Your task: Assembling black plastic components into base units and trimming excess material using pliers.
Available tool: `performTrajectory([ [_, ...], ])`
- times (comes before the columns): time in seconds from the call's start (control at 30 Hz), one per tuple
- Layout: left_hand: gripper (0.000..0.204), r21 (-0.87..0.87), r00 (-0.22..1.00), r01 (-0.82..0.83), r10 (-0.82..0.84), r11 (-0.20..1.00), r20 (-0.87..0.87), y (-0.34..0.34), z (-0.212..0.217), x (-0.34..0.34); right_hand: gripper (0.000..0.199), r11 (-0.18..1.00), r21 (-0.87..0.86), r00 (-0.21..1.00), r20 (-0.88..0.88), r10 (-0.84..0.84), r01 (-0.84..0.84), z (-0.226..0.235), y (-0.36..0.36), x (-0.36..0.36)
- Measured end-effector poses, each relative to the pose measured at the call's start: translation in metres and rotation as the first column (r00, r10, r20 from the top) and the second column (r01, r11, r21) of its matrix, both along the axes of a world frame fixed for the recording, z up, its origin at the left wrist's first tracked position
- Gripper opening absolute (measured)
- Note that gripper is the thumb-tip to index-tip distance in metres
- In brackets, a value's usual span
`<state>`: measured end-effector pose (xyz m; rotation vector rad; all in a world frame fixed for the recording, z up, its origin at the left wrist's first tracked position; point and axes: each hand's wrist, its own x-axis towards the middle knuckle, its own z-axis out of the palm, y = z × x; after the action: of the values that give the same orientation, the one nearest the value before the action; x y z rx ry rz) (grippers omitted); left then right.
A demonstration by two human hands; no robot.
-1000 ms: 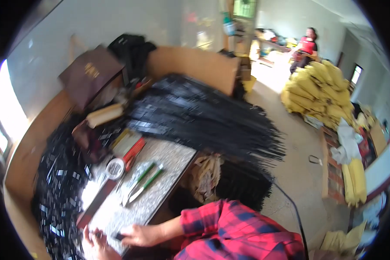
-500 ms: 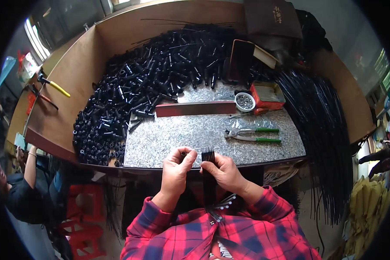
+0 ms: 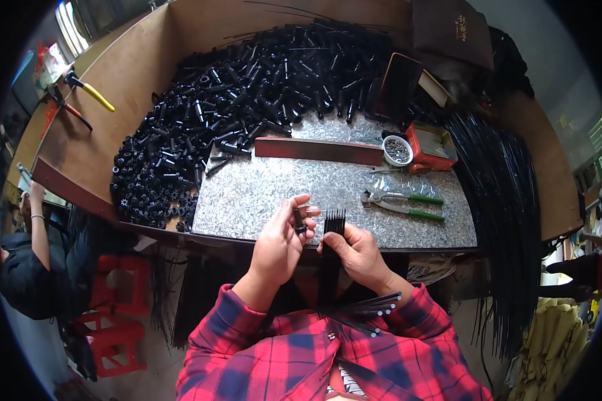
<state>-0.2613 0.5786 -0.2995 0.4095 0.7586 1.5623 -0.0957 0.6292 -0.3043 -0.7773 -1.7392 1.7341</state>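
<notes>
My left hand [image 3: 281, 237] holds a short black plastic tube [image 3: 299, 220] against its fingers, palm turned partly up and fingers loosely curled. Beside it, my right hand [image 3: 361, 257] is closed round a bundle of thin black rods [image 3: 334, 224] that look like umbrella ribs. Their narrow upper ends stand in a row above my thumb. The lower ends, with pale tips [image 3: 380, 313], fan out in front of my shirt. A small gap separates the tube from the rods. Behind my hands lies the speckled grey worktop [image 3: 281, 190].
Many black tubes [image 3: 247, 87] are heaped at the back left. Green-handled pliers [image 3: 408, 202], a white cup of small metal parts [image 3: 397, 151], a red box [image 3: 431, 147] and a red-brown bar [image 3: 318, 152] lie on the worktop. Long black rods [image 3: 495, 180] hang at right. Another person [image 3: 33, 260] sits at left.
My left hand has turned and its fingers have loosened from a pinch, showing more of the tube. The lower rod ends have swung to the right. The whole view has shifted slightly.
</notes>
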Motion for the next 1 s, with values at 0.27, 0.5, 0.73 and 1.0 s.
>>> performTrajectory([
  [0.27, 0.030, 0.058, 0.991, 0.029, -0.036, 0.998, 0.130, 0.004, 0.000, -0.013, 0.024, 1.000, -0.012, 1.000, 0.017, 0.004, -0.004, 0.003, 0.000, 0.000],
  [0.5, 0.028, 0.066, 0.990, 0.031, -0.040, 0.997, 0.132, 0.003, -0.008, -0.018, 0.023, 0.999, 0.028, 1.000, 0.018, 0.020, -0.020, 0.004, -0.003, -0.003],
  [0.73, 0.034, 0.074, 0.994, 0.031, -0.039, 0.997, 0.099, 0.007, 0.001, -0.013, 0.022, 1.000, 0.014, 0.999, 0.039, -0.002, 0.002, 0.002, -0.003, -0.002],
  [1.0, 0.037, 0.068, 0.997, 0.019, -0.025, 0.997, 0.078, 0.008, 0.000, -0.014, 0.019, 1.000, -0.007, 0.999, 0.040, 0.017, -0.017, 0.007, -0.003, -0.004],
])
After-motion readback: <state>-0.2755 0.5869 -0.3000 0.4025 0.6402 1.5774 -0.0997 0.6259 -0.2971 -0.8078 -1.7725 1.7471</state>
